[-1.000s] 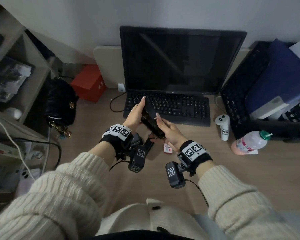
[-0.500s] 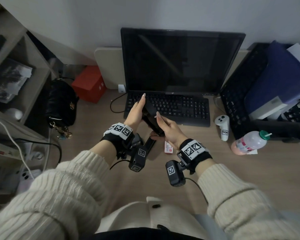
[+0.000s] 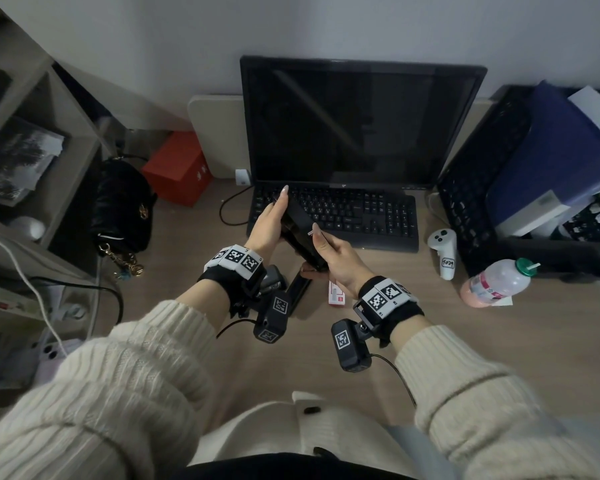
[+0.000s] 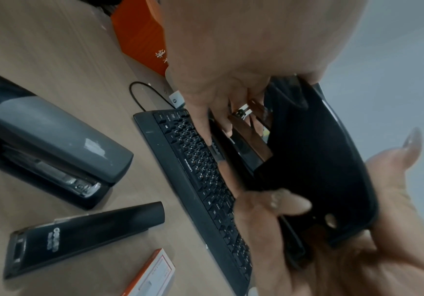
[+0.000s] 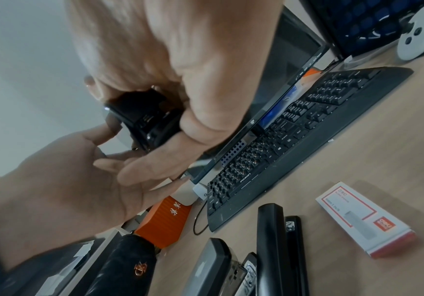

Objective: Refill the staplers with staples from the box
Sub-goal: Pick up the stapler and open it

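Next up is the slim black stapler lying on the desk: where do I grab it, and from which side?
Grip the slim black stapler across its long sides near mid-length, coming from above. It lies flat and narrow, with the grey stapler and staple box close alongside.

The keyboard (image 3: 333,216) lies on the desk (image 3: 499,341) in front of the monitor (image 3: 361,123). Two staplers (image 4: 51,140) (image 4: 84,236) lie side by side nearer the person, with the staple box (image 5: 365,220) just to their right. A bottle (image 3: 496,282) lies at the right.
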